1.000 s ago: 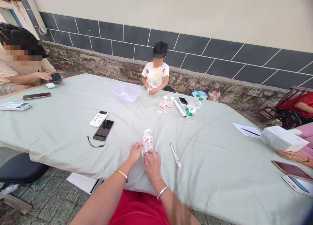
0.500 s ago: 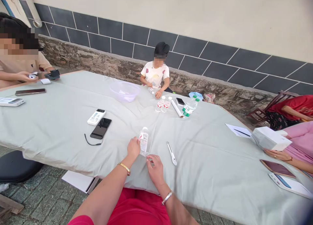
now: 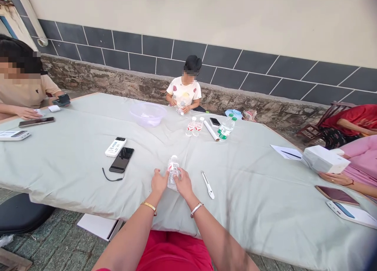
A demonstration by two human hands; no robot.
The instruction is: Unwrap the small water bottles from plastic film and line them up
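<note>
A small clear plastic bottle (image 3: pixel 173 167) with a white cap and a red-and-white label stands at the near side of the cloth-covered table, slightly tilted. From its left side my left hand (image 3: pixel 160 182) grips it, thumb against the plastic and some fingers bent outward. My right hand (image 3: pixel 183 182) closes on the lower right side, its thumb over the front. Clear film seems to hang loose around the bottle's base. To the right of my right hand lies a white utility knife (image 3: pixel 207 184), touched by neither hand.
Left of my hands lie a black phone (image 3: pixel 121 160) and a white device (image 3: pixel 116 147). Farther off are a translucent basin (image 3: pixel 148 116), two small bottles (image 3: pixel 194 127), a roll (image 3: pixel 211 130) and two green-capped bottles (image 3: pixel 226 129). Other people sit around the table (image 3: pixel 253 192).
My right hand has moved up from the bottle's base to its side. The bottle has stayed nearly in place. Across the table, a person's hands have shifted on another bottle.
</note>
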